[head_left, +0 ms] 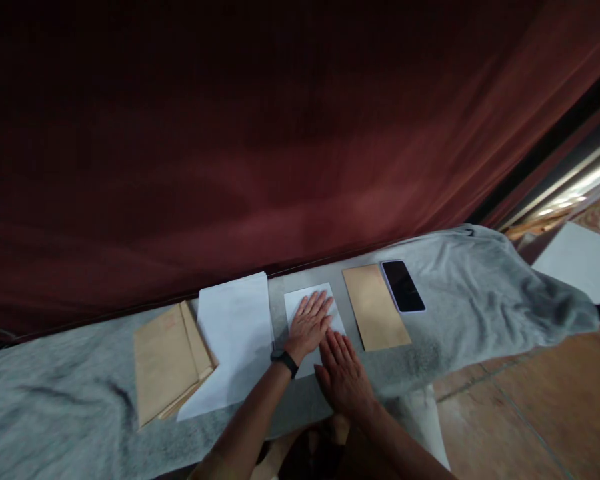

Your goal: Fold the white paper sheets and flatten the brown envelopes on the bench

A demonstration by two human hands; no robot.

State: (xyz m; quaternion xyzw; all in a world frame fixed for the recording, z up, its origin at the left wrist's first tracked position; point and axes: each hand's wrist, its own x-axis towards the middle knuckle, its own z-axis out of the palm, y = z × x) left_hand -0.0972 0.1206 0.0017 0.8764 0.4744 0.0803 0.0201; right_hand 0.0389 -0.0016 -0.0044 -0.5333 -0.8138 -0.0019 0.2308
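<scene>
As the left hand (310, 325) and right hand (347, 377) lie flat at lower centre, gripping nothing, they seem to press the small white sheet (294, 305) smooth; a brown envelope (377, 310) lies right, white paper (235, 340) and stacked envelopes (163, 360) lower left, likely for easy reach.

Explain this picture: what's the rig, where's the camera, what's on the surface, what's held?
No robot: a person works bare-handed, filmed by a head-worn camera looking forward and down. On the soft grey cloth lie, left to right: stacked brown paper envelopes, large white paper sheets, a small white rectangular paper, one brown paper envelope and a black-screened phone. Nothing looks gripped: the left hand lies flat on the small paper, the right hand beside it over the paper's right edge.
</scene>
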